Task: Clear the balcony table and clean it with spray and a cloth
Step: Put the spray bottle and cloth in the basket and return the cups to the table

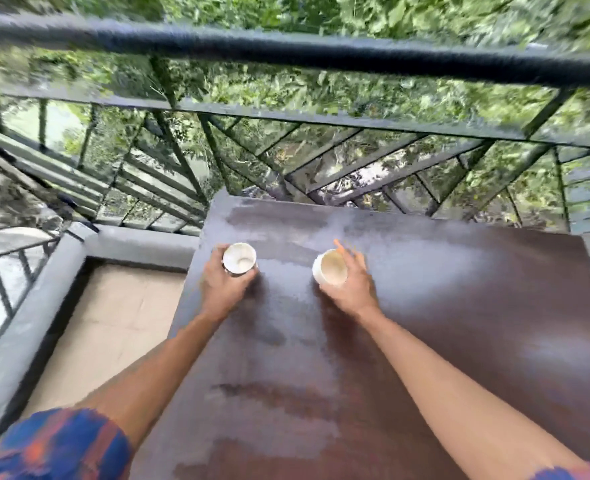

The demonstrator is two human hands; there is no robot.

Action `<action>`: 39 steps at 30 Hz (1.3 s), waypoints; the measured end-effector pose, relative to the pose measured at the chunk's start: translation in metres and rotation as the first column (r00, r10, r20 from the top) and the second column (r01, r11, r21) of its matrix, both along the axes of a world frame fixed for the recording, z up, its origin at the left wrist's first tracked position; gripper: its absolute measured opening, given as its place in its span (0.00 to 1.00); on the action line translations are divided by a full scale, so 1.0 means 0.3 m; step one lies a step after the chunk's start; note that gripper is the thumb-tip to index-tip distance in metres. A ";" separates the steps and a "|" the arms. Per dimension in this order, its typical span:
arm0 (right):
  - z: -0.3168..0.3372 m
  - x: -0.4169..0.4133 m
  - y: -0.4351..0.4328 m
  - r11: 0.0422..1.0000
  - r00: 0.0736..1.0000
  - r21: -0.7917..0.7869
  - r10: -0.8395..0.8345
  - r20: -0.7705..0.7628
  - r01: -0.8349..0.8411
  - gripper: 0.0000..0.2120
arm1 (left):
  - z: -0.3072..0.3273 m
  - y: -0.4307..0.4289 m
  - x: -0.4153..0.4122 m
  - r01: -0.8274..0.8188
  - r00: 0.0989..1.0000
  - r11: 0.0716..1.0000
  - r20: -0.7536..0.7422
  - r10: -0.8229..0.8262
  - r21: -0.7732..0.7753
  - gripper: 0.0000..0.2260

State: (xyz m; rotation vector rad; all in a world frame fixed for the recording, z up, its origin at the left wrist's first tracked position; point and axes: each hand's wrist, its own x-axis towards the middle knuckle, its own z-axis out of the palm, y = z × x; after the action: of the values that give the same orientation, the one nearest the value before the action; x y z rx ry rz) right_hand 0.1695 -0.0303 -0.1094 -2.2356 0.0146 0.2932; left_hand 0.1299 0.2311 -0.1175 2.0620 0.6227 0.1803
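A dark brown table (442,323) fills the lower right of the head view, its top streaked with pale patches. My left hand (222,284) wraps around a white cup (240,258) near the table's left edge. My right hand (350,284) grips a second white cup (331,271) near the middle of the far half. Both cups look empty inside and point their mouths up at me. Motion blur hides whether the cups touch the tabletop.
A dark metal railing (286,50) with slanted bars runs behind the table, with green foliage beyond it. A grey concrete ledge (27,327) and beige floor tiles (113,323) lie to the left of the table.
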 end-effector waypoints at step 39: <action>-0.119 -0.487 0.059 0.998 0.986 0.059 0.025 -0.168 -0.016 0.09 | -0.100 0.217 -0.635 -0.291 0.948 0.949 -0.167 0.270 -0.122 0.04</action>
State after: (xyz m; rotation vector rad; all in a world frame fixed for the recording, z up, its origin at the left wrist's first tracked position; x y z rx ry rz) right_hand 0.0234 -0.0127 -0.1450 -2.1498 0.0728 0.4873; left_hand -0.0606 0.2962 -0.1476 1.8509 0.9948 0.1414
